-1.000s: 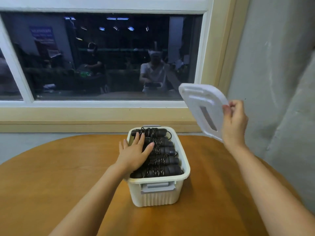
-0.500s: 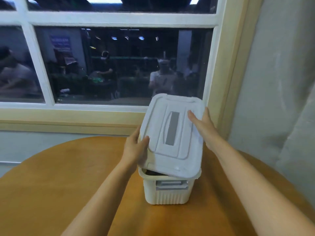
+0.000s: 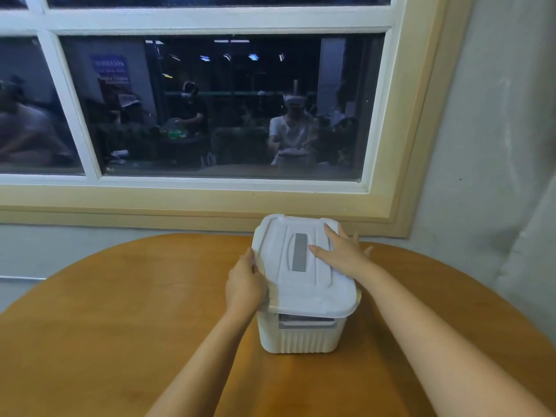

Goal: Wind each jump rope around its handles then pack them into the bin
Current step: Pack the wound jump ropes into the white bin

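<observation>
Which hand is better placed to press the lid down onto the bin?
Right. The right hand lies flat, fingers straight, on top of the lid; the left hand grips the left rim of the bin from the side, better suited to steadying.

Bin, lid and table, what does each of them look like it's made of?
The bin: looks like cream moulded plastic, matte, going by its ribbed wall. The lid: paler plastic, smooth with slight sheen, moulded ridges and a grey inset strip. The table: wood or wood-look veneer, semi-gloss; warm brown with faint grain, I can't tell which.
</observation>
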A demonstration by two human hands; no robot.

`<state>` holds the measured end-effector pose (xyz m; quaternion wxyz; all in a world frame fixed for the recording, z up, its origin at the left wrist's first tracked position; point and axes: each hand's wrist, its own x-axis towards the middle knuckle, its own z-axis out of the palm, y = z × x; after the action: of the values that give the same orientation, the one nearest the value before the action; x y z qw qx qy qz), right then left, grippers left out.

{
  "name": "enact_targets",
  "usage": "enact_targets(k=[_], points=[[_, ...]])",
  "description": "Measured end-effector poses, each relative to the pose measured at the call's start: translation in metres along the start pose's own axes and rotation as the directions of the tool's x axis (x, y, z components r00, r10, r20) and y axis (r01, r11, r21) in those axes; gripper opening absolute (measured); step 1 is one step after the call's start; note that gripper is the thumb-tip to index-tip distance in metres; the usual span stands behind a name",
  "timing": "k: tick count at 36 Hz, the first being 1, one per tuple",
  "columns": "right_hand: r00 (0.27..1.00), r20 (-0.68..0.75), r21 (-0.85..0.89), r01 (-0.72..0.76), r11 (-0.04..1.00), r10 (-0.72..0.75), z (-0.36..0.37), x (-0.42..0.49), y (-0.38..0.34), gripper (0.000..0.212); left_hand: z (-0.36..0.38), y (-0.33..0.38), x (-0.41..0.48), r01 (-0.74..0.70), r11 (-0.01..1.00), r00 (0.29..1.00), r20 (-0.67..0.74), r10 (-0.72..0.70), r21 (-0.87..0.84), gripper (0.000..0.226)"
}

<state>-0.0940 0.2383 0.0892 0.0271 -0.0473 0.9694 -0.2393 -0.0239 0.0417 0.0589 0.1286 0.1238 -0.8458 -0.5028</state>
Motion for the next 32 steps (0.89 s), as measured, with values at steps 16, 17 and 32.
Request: enact_targets(k=[16,17,32], points=[[0.985,-0.147,0.265,0.123,0.956,-0.086,0.02,-0.048,0.015,0.06,0.01,0.006,-0.01,-0.093,0.986,0.995,0.032,0.089,0.139,0.047],[0.985,-0.145,0.249,0.128,0.96,-0.093,0.021,-0.045,0.016,0.058,0.009,0.005,-0.01,-0.104,0.979,0.994,0.039,0.099,0.178,0.045],[0.816,-0.468,0.199,0.472,0.859,-0.34,0.045,-0.094,0.046,0.038,-0.017,-0.043,-0.025,-0.727,0.686,0.679,0.161,0.716,0.015,0.05]])
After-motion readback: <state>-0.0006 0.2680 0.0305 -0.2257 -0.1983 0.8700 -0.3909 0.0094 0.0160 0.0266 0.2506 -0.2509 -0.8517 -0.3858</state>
